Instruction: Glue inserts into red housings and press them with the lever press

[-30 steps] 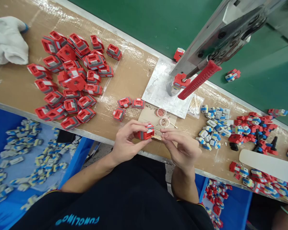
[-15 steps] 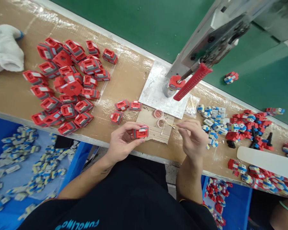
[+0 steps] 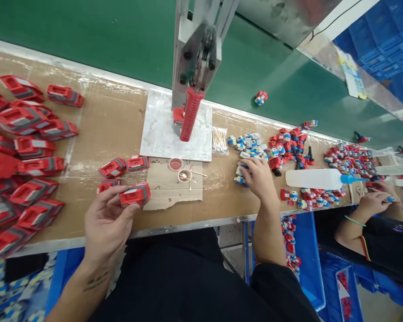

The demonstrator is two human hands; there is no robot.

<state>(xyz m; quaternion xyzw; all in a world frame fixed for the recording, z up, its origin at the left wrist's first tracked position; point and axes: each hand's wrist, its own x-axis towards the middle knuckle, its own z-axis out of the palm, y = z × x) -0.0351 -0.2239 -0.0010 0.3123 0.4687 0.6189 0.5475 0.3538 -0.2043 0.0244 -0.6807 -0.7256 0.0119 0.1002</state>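
A worker's left hand [image 3: 104,223] pinches one red-and-grey part [image 3: 134,194] at the left edge of a torn cardboard sheet [image 3: 164,197], its grip clenched on the piece, while the right hand [image 3: 259,178] dips among the white-and-blue parts [image 3: 251,142] heaped farther right on the bench [image 3: 215,208]; from my remote station I cannot tell whether that second grip has closed on one. Little writing reaches me legibly: the dark marks on the left forearm [image 3: 96,281], the small mark on a co-worker's dark shirt [image 3: 396,229] and the white, blue and yellow sheet [image 3: 352,76] at upper right are all too small or blurred to read. I count three loose red parts [image 3: 112,167] just beside the held one, and well over a dozen more in the overlapping red pile [image 3: 30,156] at far left. On the cardboard I see two small cups [image 3: 175,170] and at least two loose cotton swabs [image 3: 190,185]; one clear bag of swabs [image 3: 220,139] lies beside a single metal plate [image 3: 157,129], under one press with a red handle [image 3: 192,114]. One large white bottle [image 3: 314,179] with a blue tip lies on its side to the right.
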